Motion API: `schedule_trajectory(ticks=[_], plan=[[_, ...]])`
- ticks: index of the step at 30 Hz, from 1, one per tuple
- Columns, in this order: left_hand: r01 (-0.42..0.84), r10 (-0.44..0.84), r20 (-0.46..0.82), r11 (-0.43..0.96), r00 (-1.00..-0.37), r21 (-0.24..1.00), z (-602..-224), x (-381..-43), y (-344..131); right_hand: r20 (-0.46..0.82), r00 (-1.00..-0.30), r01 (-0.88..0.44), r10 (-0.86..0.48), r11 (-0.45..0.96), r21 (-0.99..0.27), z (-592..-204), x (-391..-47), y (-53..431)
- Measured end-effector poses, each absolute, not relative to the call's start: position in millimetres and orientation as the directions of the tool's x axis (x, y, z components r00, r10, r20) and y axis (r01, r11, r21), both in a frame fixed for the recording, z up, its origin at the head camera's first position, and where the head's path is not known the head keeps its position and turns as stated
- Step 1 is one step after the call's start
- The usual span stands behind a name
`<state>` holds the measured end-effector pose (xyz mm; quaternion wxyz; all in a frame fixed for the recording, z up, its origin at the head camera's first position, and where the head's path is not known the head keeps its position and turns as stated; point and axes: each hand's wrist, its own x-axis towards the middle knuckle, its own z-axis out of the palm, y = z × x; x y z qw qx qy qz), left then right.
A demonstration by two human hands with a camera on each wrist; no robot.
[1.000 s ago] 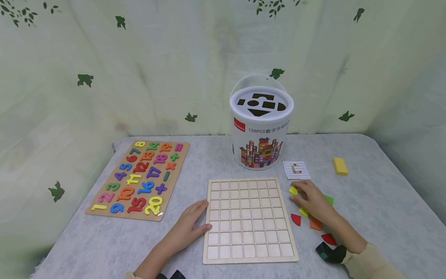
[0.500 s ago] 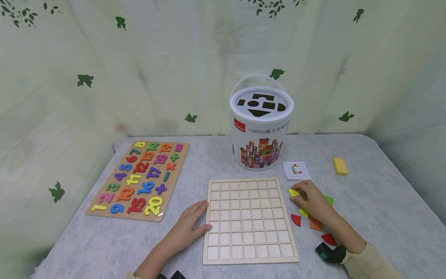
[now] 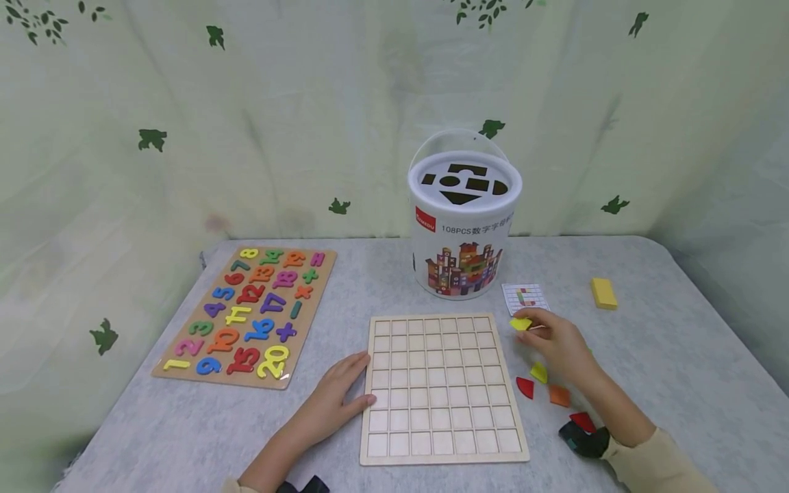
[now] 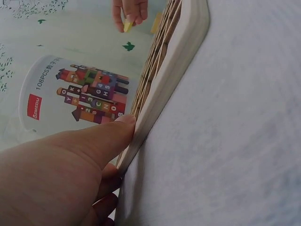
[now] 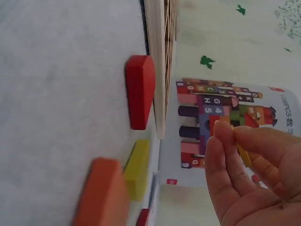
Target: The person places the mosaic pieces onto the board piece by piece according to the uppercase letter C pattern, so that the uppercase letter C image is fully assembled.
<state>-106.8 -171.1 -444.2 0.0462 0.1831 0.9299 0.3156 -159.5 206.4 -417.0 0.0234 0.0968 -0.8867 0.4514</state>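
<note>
My left hand [image 3: 333, 394] rests against the left edge of a wooden grid board [image 3: 444, 461], thumb and fingertips touching its rim. My right hand [image 3: 561, 346] pinches a small yellow block [image 3: 520, 324] between thumb and fingers, just right of the board's far corner. In the right wrist view the fingers cover most of that block. Below this hand lie another yellow block [image 3: 539, 372], a red quarter-circle block [image 3: 525, 388] and an orange block [image 3: 559, 395]. A second red block [image 3: 582, 421] lies beside the right wrist. The board's square cells hold no blocks.
A card [image 3: 525, 298] with a coloured C on a grid lies beyond the right hand. Behind the board stands a white bucket [image 3: 459, 226] with a slotted lid. A number puzzle board [image 3: 246, 318] lies left, and a yellow rectangular block [image 3: 604, 294] far right.
My right hand has lifted slightly away from the loose blocks with the yellow block pinched, which has turned in the fingers. The left hand and the board have stayed put.
</note>
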Motion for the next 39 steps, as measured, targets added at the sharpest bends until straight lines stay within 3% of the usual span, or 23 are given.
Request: schedule_trajectory(ticks=[7, 17, 23, 32, 39], plan=[[0.314, 0.373, 0.03, 0.733, -0.927, 0.604, -445, -107, -172, 0.076, -0.952, -0.168, -0.297, 0.298, -0.94, -396, -167, 180], [0.316, 0.376, 0.028, 0.734, -0.926, 0.602, -444, -106, -172, 0.07, -0.895, -0.138, -0.44, 0.124, -0.983, -395, -188, 121], [0.32, 0.375, 0.033, 0.738, -0.926, 0.594, -443, -106, -171, 0.06, -0.86, -0.181, -0.506, 0.194, -0.964, -408, -199, 99], [0.318, 0.373, 0.033, 0.74, -0.927, 0.593, -445, -107, -171, 0.075, -0.789, -0.417, -0.61, 0.442, -0.794, -429, -203, 92], [0.318, 0.374, 0.033, 0.736, -0.927, 0.598, -445, -107, -171, 0.113, -0.778, -0.485, -0.619, 0.476, -0.734, -434, -202, 91]])
